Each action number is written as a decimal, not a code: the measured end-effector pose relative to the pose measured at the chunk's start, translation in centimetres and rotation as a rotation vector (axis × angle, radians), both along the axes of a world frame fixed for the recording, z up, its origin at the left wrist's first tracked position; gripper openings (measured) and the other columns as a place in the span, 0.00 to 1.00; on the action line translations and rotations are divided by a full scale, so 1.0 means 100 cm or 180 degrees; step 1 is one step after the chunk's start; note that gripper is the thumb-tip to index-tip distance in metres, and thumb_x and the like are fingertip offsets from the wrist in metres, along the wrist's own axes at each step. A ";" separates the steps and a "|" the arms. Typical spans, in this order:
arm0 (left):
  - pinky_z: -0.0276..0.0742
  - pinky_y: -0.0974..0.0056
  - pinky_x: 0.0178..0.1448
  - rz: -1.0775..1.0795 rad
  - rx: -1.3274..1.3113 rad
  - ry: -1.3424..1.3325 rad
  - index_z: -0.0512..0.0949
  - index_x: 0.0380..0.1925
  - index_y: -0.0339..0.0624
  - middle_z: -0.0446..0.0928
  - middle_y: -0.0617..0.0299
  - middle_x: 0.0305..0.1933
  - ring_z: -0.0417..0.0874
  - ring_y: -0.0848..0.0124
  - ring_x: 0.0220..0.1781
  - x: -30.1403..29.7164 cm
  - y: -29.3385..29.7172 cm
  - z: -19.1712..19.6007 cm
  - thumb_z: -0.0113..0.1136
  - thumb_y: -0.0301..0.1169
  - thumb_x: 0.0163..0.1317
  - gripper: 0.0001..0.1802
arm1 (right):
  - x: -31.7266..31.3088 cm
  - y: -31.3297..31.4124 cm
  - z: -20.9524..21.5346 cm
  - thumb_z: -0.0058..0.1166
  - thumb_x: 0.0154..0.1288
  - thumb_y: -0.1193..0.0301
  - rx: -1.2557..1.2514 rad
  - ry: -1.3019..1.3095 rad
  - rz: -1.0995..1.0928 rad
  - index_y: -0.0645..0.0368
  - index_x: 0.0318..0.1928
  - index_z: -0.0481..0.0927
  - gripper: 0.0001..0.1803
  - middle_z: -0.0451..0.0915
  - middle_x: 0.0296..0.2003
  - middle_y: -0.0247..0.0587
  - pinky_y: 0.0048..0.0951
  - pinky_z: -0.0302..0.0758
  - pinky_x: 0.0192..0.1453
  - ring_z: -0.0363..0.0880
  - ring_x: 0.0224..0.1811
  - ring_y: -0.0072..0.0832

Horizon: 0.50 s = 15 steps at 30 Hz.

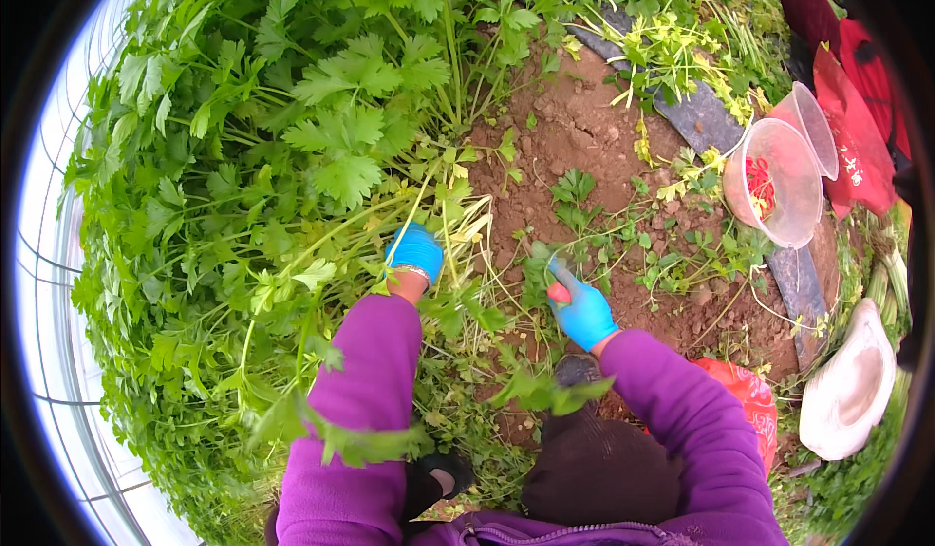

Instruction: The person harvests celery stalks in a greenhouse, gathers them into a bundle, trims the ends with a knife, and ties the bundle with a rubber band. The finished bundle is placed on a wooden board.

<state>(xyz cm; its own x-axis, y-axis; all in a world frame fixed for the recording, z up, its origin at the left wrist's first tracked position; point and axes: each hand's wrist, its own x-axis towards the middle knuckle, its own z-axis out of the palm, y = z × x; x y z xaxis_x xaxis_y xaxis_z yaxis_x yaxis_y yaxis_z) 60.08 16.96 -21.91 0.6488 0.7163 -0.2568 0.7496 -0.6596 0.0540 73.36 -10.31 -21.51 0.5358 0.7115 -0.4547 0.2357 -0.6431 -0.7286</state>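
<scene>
My left hand [416,252], in a blue glove, reaches in among the celery stalks at the base of the tall green celery plants [341,137]. Its fingers look curled round some stalks, though leaves and stems partly hide them. A thin pale stem crosses over this glove. To the right, above the bare soil, my right hand [584,314], also blue-gloved, is closed round a small tool whose red-pink handle end [558,293] pokes out. The rest of that tool is hidden. Yellowed celery stalks [474,229] lean between my two hands.
Brown soil [575,117] with low weeds [672,259] lies to the right. Two clear plastic tubs [774,195], one with red bands [760,188] inside, stand there. Beyond are a red bag [847,137] and a white padded object [852,385]. Cut yellowish celery [682,59] lies at the back.
</scene>
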 end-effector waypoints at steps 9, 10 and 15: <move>0.79 0.52 0.48 -0.0579 0.0116 0.0708 0.83 0.35 0.42 0.81 0.45 0.39 0.83 0.48 0.41 -0.005 0.018 -0.009 0.61 0.47 0.55 0.20 | 0.029 0.022 0.004 0.50 0.66 0.62 0.0820 -0.0413 -0.0110 0.44 0.62 0.70 0.24 0.80 0.35 0.58 0.45 0.75 0.42 0.79 0.39 0.54; 0.79 0.52 0.48 -0.0547 0.0103 0.0698 0.83 0.35 0.41 0.81 0.45 0.39 0.83 0.49 0.41 -0.010 0.024 -0.011 0.61 0.48 0.54 0.21 | 0.033 0.003 0.016 0.50 0.66 0.62 0.0667 -0.0381 0.0088 0.44 0.62 0.70 0.24 0.80 0.35 0.58 0.45 0.75 0.42 0.79 0.39 0.54; 0.79 0.52 0.46 -0.0663 0.0453 0.0203 0.83 0.34 0.35 0.81 0.44 0.41 0.83 0.54 0.42 -0.022 0.002 0.010 0.62 0.57 0.51 0.31 | 0.033 -0.056 0.066 0.50 0.66 0.63 -0.0105 -0.0067 0.0570 0.43 0.63 0.69 0.24 0.80 0.36 0.57 0.46 0.75 0.40 0.79 0.38 0.53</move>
<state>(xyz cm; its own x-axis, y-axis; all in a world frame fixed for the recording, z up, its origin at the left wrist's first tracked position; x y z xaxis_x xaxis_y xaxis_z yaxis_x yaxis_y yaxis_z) 57.86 17.17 -20.93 0.7719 0.6007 -0.2081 0.5957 -0.7978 -0.0933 76.68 -15.89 -14.96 0.4115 0.7812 -0.4695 0.3634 -0.6130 -0.7015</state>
